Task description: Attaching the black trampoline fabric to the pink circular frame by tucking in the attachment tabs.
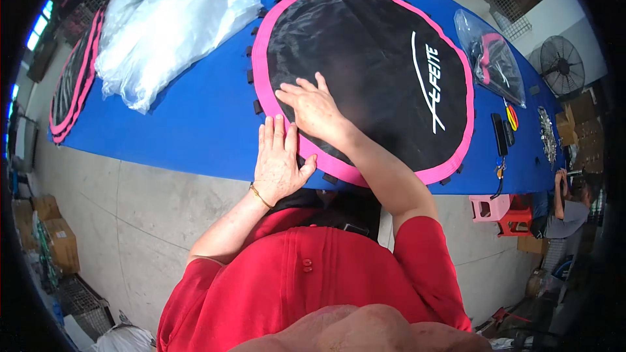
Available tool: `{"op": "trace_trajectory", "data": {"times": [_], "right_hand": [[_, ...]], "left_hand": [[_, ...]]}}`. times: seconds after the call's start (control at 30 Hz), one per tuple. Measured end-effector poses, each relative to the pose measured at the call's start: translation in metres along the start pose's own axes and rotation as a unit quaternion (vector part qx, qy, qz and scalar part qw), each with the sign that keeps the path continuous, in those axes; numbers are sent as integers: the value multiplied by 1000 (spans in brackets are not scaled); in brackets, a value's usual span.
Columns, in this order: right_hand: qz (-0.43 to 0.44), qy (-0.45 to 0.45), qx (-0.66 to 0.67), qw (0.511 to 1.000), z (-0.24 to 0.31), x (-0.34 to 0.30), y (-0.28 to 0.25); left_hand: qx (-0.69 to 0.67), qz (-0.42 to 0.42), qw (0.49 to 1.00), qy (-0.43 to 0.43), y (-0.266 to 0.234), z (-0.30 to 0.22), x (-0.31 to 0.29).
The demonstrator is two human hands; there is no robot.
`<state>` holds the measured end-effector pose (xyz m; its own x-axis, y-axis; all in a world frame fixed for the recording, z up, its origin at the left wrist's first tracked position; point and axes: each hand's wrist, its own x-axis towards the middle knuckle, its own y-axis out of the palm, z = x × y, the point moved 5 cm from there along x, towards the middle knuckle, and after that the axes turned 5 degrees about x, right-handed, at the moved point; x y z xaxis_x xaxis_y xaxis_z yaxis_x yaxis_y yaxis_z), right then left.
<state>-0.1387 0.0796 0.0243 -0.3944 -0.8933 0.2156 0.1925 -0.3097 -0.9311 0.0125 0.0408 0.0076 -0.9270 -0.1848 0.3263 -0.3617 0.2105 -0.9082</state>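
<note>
A round black fabric mat (372,72) with a pink border and small black tabs around its edge lies flat on the blue table (189,127). White lettering runs across its right part. My left hand (279,160) rests flat over the near left stretch of the pink border, fingers stretched out, with a thin gold bracelet at the wrist. Just right of it and farther in, my right hand (315,111) lies on the black fabric with its fingers spread. Neither hand holds anything. Part of the border is hidden under my hands and right forearm.
Clear plastic bags (173,29) lie in a heap at the far left, beside more pink-edged black mats (77,81). To the right are a bagged mat (492,58), a black tool (501,135) and a pile of metal pieces (546,135). Beyond stand a fan (562,65), stools (515,215) and another person (568,218).
</note>
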Motion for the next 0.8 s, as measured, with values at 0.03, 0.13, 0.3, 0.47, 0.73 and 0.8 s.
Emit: {"op": "trace_trajectory", "data": {"times": [0.03,0.13,0.3,0.47,0.73,0.8], "right_hand": [[2,8,-10,1000,-7,9,5],[-1,24,-20,1000,-18,27,11],[8,7,-19,1000,-5,10,6],[20,-3,8,1000,9,-26,-7],[8,31,-22,999,-7,17,2],[-1,32,-21,999,-14,16,7]], "left_hand": [[2,-2,1000,0,0,0,1],[-1,4,1000,2,0,-3,4],[-1,2,1000,-4,1,1,1],[-6,4,1000,-4,0,1,-1],[-8,4,1000,-2,-2,-2,4],[-9,3,1000,1,-1,-4,5]]}}
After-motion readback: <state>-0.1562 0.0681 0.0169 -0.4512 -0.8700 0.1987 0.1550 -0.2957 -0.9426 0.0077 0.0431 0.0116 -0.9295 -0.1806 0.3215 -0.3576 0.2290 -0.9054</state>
